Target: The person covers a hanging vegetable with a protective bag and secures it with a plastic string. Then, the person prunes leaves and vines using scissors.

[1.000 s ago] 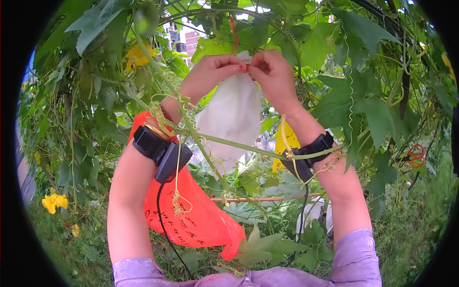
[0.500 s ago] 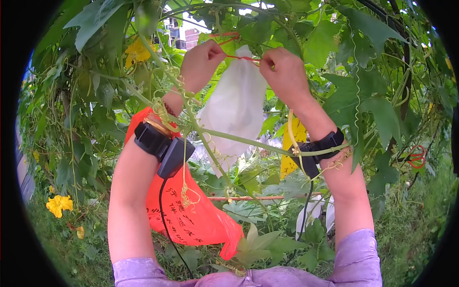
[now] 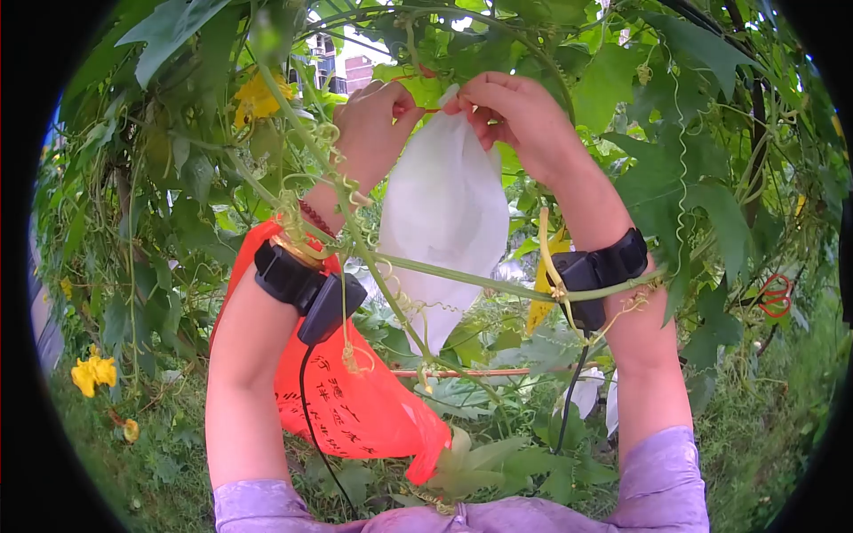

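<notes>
A white, thin cloth-like bag hangs among the vines, gathered at its neck and tapering to a point below. A short stretch of red string shows at the neck. My left hand pinches the string at the bag's left. My right hand has thumb and forefinger closed at the gathered neck, where the string goes out of sight behind the fingers. From my left forearm hangs a red plastic bag with dark printed characters. What the white bag holds is hidden.
A green vine stem with curling tendrils crosses in front of the white bag and my forearms. Red-handled scissors hang at the right. A yellow card stands behind my right forearm. Leaves and yellow flowers surround me.
My right hand has moved left to the bag's neck, so the string stretched between my hands shows shorter. The white bag hangs slightly lower and turned. My left hand keeps its pinch.
</notes>
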Tool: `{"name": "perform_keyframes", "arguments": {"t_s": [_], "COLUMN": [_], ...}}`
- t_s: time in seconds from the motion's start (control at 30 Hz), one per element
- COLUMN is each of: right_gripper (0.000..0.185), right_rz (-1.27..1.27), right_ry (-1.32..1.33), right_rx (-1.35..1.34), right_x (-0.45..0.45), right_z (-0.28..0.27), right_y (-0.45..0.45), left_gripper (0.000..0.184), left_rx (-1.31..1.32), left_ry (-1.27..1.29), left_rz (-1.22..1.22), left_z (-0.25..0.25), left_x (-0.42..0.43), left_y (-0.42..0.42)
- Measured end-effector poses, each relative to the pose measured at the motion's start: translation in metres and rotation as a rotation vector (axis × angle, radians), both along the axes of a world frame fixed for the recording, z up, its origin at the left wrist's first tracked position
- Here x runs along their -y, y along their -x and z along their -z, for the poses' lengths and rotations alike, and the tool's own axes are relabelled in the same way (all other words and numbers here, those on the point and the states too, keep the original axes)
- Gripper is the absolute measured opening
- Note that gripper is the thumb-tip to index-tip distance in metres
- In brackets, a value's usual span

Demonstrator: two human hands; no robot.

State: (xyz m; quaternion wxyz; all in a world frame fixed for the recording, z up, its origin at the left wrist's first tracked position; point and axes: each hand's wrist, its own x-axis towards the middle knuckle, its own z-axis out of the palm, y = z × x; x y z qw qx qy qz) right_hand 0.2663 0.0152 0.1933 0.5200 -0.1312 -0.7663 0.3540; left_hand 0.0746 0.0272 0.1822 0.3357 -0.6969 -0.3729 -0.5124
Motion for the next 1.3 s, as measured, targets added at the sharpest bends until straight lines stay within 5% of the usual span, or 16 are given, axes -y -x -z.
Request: {"name": "perform_keyframes", "arguments": {"t_s": [0.2, 0.3, 0.37, 0.5, 0.57, 0.87, 1.1, 1.3], "right_gripper": [0.018, 0.019, 0.020, 0.018, 0.017, 0.017, 0.016, 0.025], "right_rz": [-0.049, 0.071, 0.350, 0.337, 0.247, 0.268, 0.364, 0.446], "right_ry": [-0.015, -0.253, -0.656, -0.446, -0.266, -0.429, -0.576, -0.338], "right_rx": [-0.054, 0.040, 0.052, 0.042, -0.042, -0.108, -0.081, -0.246], "right_x": [-0.015, -0.022, -0.030, -0.024, -0.022, -0.021, -0.019, -0.018], "right_z": [0.006, 0.011, 0.018, 0.019, 0.019, 0.028, 0.032, 0.030], "right_y": [0.009, 0.014, 0.017, 0.012, 0.008, 0.012, 0.009, 0.015], "left_gripper": [0.014, 0.011, 0.012, 0.015, 0.019, 0.023, 0.018, 0.017], "left_rx": [-0.128, -0.151, -0.168, -0.016, -0.180, -0.122, -0.156, -0.208], "left_ry": [0.090, 0.199, 0.070, -0.160, -0.320, 0.012, 0.011, -0.194], "left_rz": [0.277, 0.384, 0.406, 0.605, 0.389, 0.399, 0.410, 0.316], "left_z": [-0.003, -0.003, -0.005, -0.002, 0.003, 0.008, 0.007, 0.012], "left_x": [0.035, 0.037, 0.035, 0.040, 0.043, 0.022, 0.017, 0.007], "left_y": [-0.011, -0.013, -0.015, -0.029, -0.025, -0.030, -0.028, -0.030]}}
